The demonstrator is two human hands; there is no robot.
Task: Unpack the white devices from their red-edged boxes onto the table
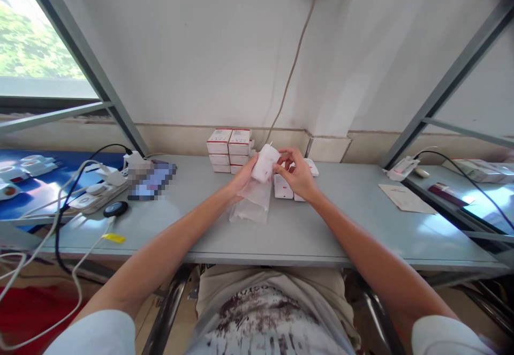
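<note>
My left hand (243, 175) is closed round the left side of a white plug adapter (265, 163), with pins showing at its top. At the adapter's right edge, the thumb and fingers of my right hand (296, 170) are closed in a pinch. Clear plastic bags (252, 208) hang and lie just below the adapter. Whether a bag also wraps the adapter, I cannot tell. White devices (283, 188) with small red marks lie on the table under my right hand, partly hidden by it.
Small white and red boxes (229, 149) are stacked against the wall. To the left lie a blurred phone (152, 182), a power strip (96, 197), cables and a round black object (115, 209). A paper sheet (405, 198) and a white device (402, 168) are at the right of the grey table (305, 237).
</note>
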